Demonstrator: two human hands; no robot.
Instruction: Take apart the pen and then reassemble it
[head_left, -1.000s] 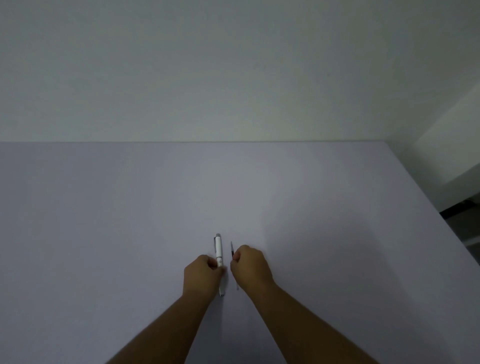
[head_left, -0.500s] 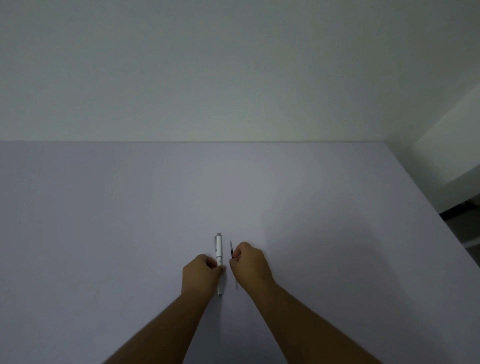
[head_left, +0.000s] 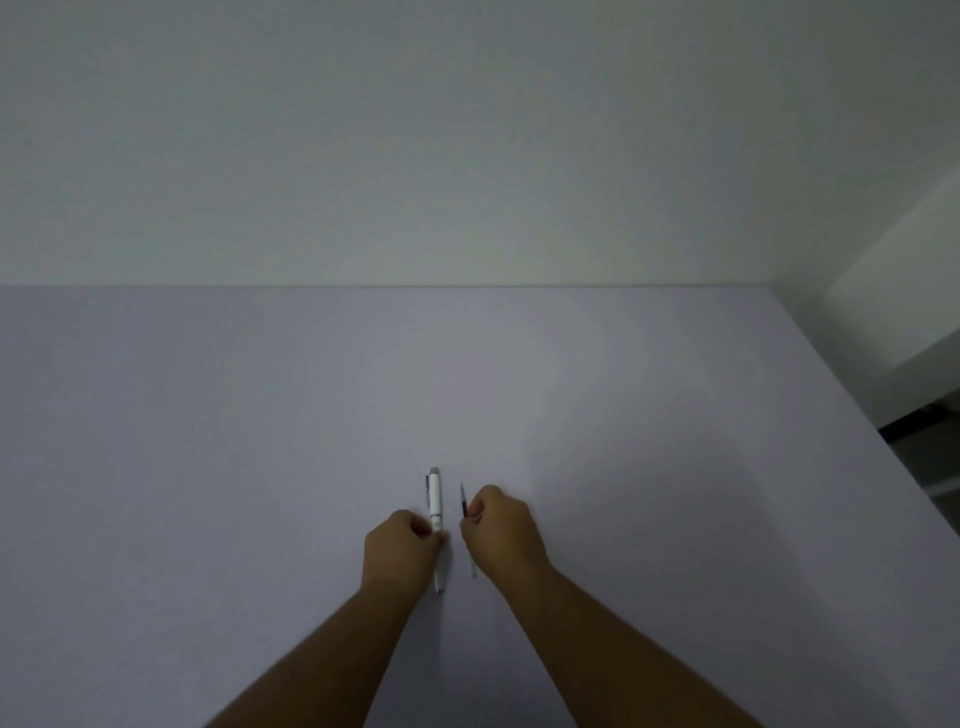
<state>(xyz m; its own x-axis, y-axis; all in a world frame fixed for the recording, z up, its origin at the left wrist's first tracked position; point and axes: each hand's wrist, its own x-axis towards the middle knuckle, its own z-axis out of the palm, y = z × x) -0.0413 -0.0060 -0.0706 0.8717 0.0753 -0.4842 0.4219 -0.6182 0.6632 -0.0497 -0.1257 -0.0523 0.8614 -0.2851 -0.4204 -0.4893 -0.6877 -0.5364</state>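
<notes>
A white pen body (head_left: 435, 499) with a silver cap end and clip lies lengthwise on the pale table (head_left: 208, 467), pointing away from me. My left hand (head_left: 400, 551) grips its middle; the pen's tip end sticks out below the hand. Just to the right, my right hand (head_left: 501, 535) is closed on a thin refill (head_left: 463, 501), dark at its far end and pale at its near end. The refill runs parallel to the pen body, a small gap apart. My fingers hide the middle of both parts.
The table's far edge meets a plain white wall (head_left: 467, 156). Its right edge (head_left: 857, 415) slants toward me, with a white block and dark floor (head_left: 924, 431) beyond it.
Both hands keep their grips. The right hand with the refill has drawn slightly to the right, widening the gap to the pen body.
</notes>
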